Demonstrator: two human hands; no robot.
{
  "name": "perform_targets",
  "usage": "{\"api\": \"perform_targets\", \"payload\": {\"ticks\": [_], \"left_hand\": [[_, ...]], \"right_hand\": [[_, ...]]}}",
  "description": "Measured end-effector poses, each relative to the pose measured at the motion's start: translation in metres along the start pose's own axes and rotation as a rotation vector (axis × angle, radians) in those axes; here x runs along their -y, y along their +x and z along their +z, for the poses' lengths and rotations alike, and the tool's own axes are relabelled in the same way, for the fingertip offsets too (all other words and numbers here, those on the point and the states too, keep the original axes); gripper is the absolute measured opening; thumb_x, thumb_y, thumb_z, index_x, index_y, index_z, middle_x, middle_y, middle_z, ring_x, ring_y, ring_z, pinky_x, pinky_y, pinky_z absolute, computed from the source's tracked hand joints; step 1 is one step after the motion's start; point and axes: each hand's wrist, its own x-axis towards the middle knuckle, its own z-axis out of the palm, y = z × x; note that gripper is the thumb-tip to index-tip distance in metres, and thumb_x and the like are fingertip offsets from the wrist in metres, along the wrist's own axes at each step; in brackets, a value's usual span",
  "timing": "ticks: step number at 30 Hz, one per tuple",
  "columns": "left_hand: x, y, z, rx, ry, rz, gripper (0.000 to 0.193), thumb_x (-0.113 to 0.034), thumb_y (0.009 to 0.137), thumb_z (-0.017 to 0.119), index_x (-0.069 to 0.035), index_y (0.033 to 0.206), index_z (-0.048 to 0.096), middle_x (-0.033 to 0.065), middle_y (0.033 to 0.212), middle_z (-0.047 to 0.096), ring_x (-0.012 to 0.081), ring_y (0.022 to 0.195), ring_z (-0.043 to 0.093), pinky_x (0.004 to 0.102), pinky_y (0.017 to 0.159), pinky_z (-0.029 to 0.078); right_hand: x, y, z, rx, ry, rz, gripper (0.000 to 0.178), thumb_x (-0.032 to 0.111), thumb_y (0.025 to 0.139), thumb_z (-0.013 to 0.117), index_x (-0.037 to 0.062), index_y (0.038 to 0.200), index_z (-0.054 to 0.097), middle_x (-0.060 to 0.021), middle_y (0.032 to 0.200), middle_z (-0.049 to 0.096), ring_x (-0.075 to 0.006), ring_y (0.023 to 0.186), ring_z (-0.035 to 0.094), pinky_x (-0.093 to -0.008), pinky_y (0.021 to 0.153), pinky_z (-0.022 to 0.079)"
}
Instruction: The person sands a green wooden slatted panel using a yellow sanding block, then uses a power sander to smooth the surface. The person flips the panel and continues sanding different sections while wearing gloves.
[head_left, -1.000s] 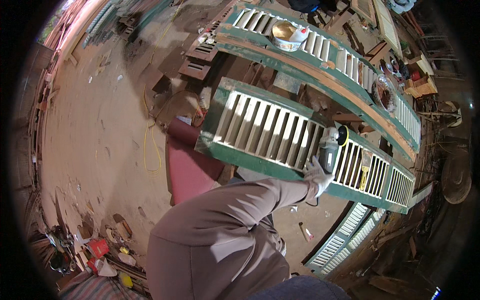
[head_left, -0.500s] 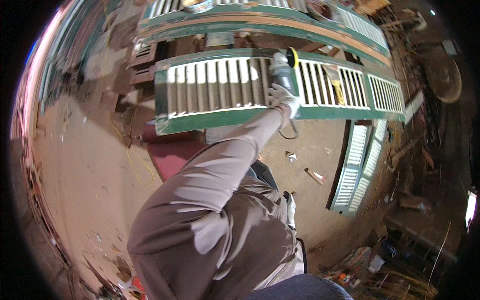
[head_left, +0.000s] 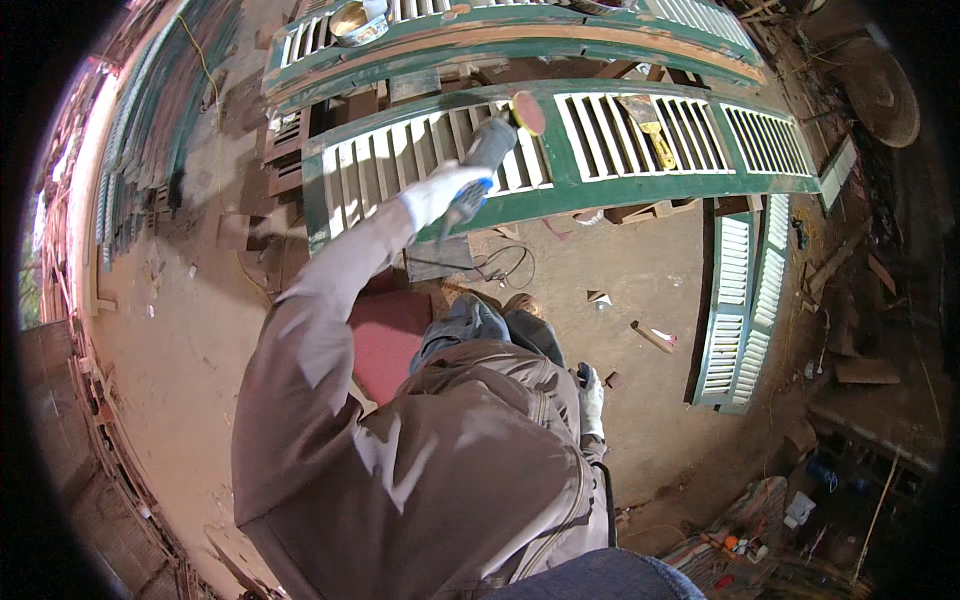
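Note:
My left hand (head_left: 438,194), in a white glove with blue on the palm side, is wrapped around an angle grinder (head_left: 490,147). Its round reddish-brown sanding disc (head_left: 528,113) is tilted up, with the face showing. The tool is over a long green louvred shutter (head_left: 565,203) with pale slats; whether the disc touches it I cannot tell. A yellow-handled scraper (head_left: 658,146) lies on the slats to the right. Low by my right side hangs my gloved right hand (head_left: 591,402), its fingers too small and hidden to read. A small brown piece (head_left: 613,380) shows beside it.
Another green shutter (head_left: 500,40) lies beyond, bearing a metal bowl (head_left: 357,22). Two narrow pale-blue shutters (head_left: 728,310) stand at the right. A black cord (head_left: 515,265) loops below the grinder. A red panel (head_left: 390,345) is by my legs. Scraps, including a wooden piece (head_left: 652,337), litter the floor.
My left hand has drawn the grinder left and nearer to me, bending the arm. The disc has turned so its reddish face shows. More of my right hand has come into sight.

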Motion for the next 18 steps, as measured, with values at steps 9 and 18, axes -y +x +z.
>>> {"api": "perform_targets", "payload": {"ticks": [9,18], "left_hand": [[0.112,-0.239,-0.044,-0.385,0.039,0.031,0.037,-0.023,0.086,0.081,-0.004,0.111,0.063,0.003,0.084,0.067,0.0114,0.066,0.064,0.0267,0.059,0.053],[0.179,-0.377,-0.121,-1.08,0.118,-0.018,0.029,-0.021,0.084,0.082,-0.005,0.105,0.068,0.0013,0.08,0.068,0.0106,0.063,0.061,0.0266,0.057,0.049]], "right_hand": [[0.014,0.04,0.002,0.175,-0.172,-0.076,0.041,0.033,0.094,0.072,0.007,0.126,0.065,-0.0188,0.113,0.073,-0.0355,0.1,0.071,-0.0461,0.087,0.055],[0.082,0.115,0.017,0.356,-0.603,-0.318,0.048,0.042,0.095,0.065,0.0108,0.131,0.06,-0.0163,0.125,0.068,-0.0398,0.109,0.067,-0.0499,0.091,0.054]]}}
